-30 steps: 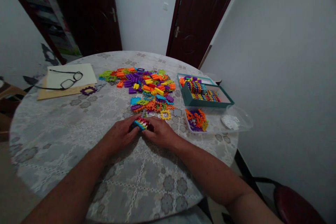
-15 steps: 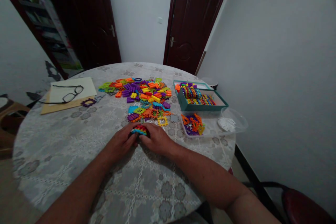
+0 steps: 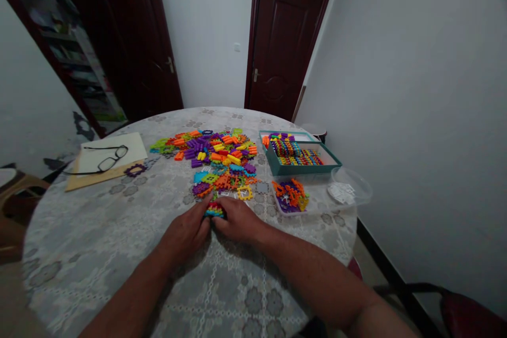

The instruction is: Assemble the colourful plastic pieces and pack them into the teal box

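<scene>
Between my hands sits a small stack of toothed plastic building pieces in red, yellow, green and blue layers. My left hand grips its left side, and my right hand is closed round its right side. The fingers cover much of the stack. Just beyond my hands lie flat gear-shaped pieces, among them a yellow square frame and a purple piece. Farther back spreads a heap of loose plastic pieces, mostly purple, orange, yellow and green.
To the right, a green box contains rows of stacked colourful pieces. In front of it, a clear plastic tray holds orange and purple pieces. Eyeglasses rest on paper at the left, near a dark purple ring. A patterned cloth covers the round table.
The camera has tilted up, so a framed clock shows on the wall. Both hands still hold the stack, which has shifted slightly right and down in the picture.
</scene>
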Demonstrator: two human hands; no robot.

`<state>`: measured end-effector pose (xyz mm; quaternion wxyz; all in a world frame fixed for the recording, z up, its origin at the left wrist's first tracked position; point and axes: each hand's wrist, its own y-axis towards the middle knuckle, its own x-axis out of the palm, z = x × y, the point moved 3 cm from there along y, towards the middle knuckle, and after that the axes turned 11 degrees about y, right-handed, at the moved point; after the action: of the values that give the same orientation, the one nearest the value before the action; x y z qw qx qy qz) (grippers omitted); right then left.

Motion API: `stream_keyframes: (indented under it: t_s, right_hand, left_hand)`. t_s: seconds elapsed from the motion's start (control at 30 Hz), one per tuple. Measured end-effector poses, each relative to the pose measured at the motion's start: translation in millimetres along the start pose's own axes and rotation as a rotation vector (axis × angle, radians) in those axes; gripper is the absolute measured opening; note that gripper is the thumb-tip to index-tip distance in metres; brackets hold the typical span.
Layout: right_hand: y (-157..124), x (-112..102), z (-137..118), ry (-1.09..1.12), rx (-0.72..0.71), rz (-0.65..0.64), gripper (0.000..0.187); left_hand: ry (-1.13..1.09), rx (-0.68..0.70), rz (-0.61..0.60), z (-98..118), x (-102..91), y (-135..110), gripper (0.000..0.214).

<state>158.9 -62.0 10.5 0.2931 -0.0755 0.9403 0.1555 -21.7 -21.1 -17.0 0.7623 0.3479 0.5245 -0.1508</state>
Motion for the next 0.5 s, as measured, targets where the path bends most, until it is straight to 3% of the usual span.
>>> stream_keyframes:
  t_s: [0.13, 0.27, 0.37, 0.5]
  right_hand:
    - [2.1, -9.4, -5.1, 0.068, 0.065, 0.039, 0.027]
    - [3.9, -51.9, -19.0, 0.206, 0.124, 0.131, 0.028]
    - [6.3, -117.2, -21.7, 0.215, 0.157, 0.278, 0.037]
    - [14.3, -231.4, 3.2, -0.178, 0.149, 0.633, 0.041]
  left_hand:
    - [-0.11, -0.008, 0.065, 3.0, -16.1, 2.1, 0.057]
    - [-0.221, -0.074, 0.088, 7.3, -27.4, 3.0, 0.057]
    - [-0.24, -0.102, 0.098, 7.7, -27.5, 3.9, 0.057]
    - [-0.228, -0.114, 0.096, 5.1, -25.0, 6.0, 0.054]
